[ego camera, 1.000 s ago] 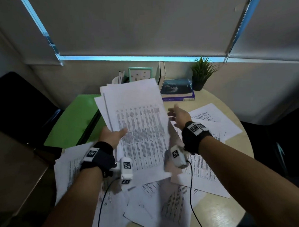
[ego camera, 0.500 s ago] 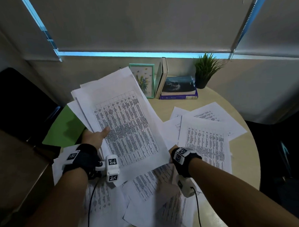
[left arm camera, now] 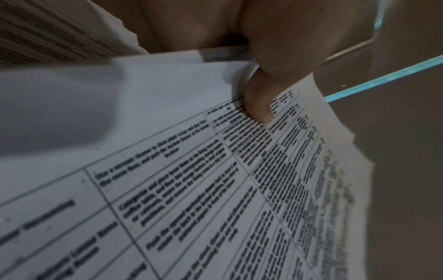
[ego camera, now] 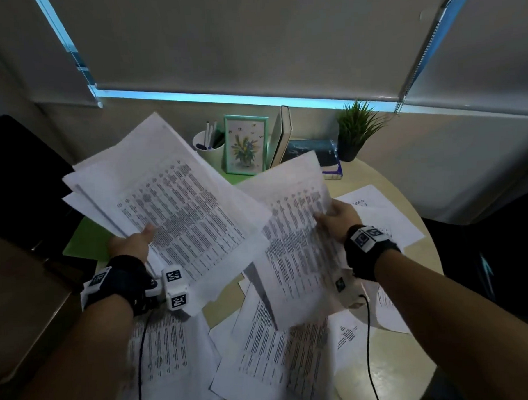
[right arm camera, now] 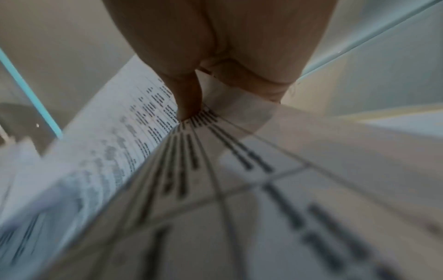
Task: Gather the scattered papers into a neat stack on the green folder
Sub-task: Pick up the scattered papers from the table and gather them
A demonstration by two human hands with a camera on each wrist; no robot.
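Observation:
My left hand [ego camera: 134, 241] grips a fanned bundle of printed papers [ego camera: 172, 203] in the air, thumb on top, as the left wrist view shows on the papers [left arm camera: 215, 180]. My right hand [ego camera: 336, 224] pinches a single printed sheet [ego camera: 294, 228] lifted beside the bundle; the right wrist view shows its thumb pressed on the sheet [right arm camera: 215, 180]. The green folder [ego camera: 86, 244] lies on the table's left side, mostly hidden under the bundle. Several loose papers [ego camera: 278, 350] lie scattered on the table below both hands.
At the back of the round table [ego camera: 394, 375] stand a pen cup [ego camera: 209, 147], a framed picture [ego camera: 245, 143], an upright book [ego camera: 281, 135], flat books [ego camera: 321, 161] and a small potted plant [ego camera: 356, 132]. A dark chair [ego camera: 20, 180] is at left.
My right hand, down at the table's papers half a second ago, has picked up a sheet and raised it beside the bundle. My left hand has tilted the bundle further left.

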